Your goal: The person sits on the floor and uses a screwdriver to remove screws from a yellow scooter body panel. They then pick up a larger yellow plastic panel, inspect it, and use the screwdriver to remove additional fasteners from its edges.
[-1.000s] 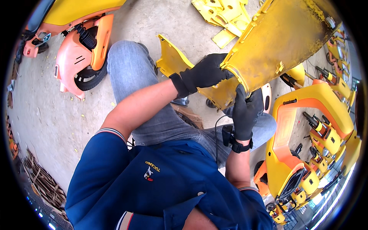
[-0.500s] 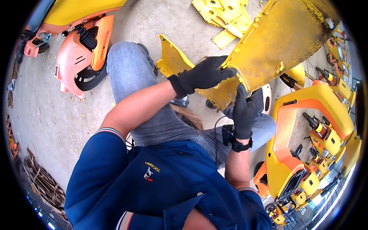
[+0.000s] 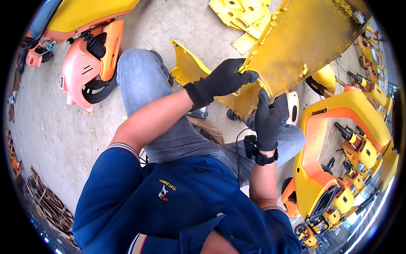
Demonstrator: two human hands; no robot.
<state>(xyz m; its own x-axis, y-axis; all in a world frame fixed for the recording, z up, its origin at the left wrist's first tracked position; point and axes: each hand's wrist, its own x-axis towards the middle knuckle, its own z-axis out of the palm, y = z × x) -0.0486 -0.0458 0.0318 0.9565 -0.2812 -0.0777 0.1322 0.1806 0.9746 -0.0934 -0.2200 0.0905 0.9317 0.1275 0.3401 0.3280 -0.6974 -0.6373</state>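
Observation:
A large, dirt-stained yellow plastic panel (image 3: 304,42), its tabbed edge facing left, is held up in front of me. My left hand (image 3: 226,78), in a black glove, is closed on its near-left corner. Black-gloved too, my right hand (image 3: 270,116) is closed on the same near edge, a little to the right and lower. A second, curved yellow panel (image 3: 189,63) reaches from behind my left hand to the seam between both hands. Whether the two pieces are joined there I cannot tell. My glove fingers hide part of that seam.
Several bright yellow plastic parts (image 3: 243,19) lie on the concrete floor ahead. An orange scooter front with a wheel (image 3: 89,70) stands at left. Close on my right is a yellow-orange body shell (image 3: 302,169), with several yellow scooters (image 3: 361,150) beyond. Sticks (image 3: 46,199) are piled lower left.
Both hands and the large panel have shifted slightly to the left. The grip of each hand looks the same.

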